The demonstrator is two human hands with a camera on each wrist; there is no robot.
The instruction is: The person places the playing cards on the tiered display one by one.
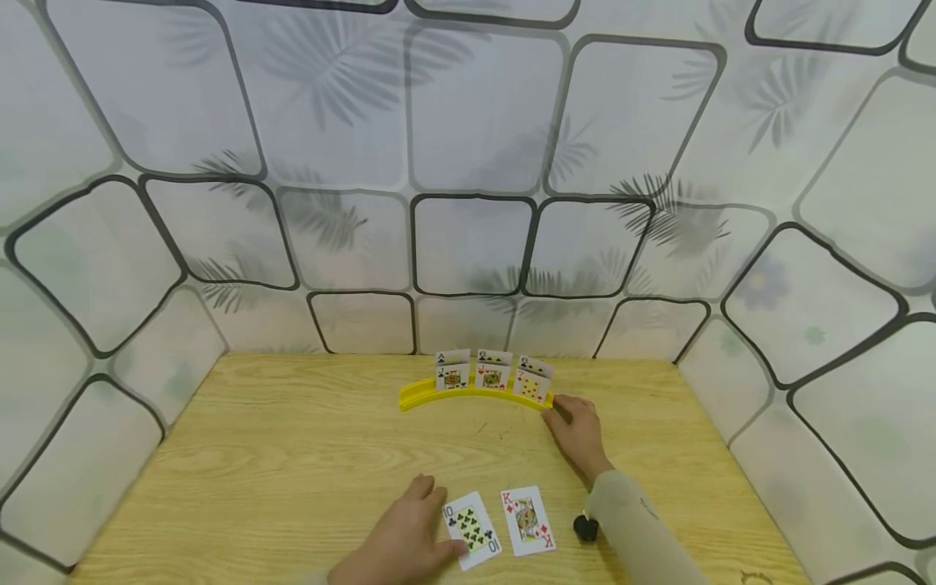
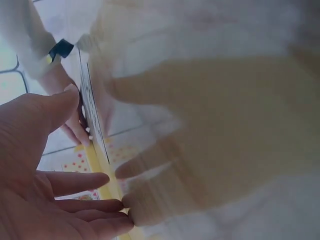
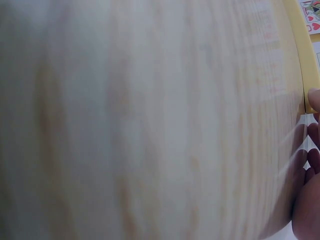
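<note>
A curved yellow card holder stands toward the table's back, with upright cards in two rows. My right hand pinches its right end; in the right wrist view, the thumb lies on the end of the holder. Face up near the front lie a ten of clubs and, right of it, a king of diamonds. My left hand rests at the ten's left side, thumb on its lower corner. The left wrist view shows this hand with fingers extended, their tips on the table.
A small black object is beside the right sleeve, right of the king; the left wrist view shows a dark piece at that sleeve. Patterned fabric walls rise behind the wooden table and at both sides.
</note>
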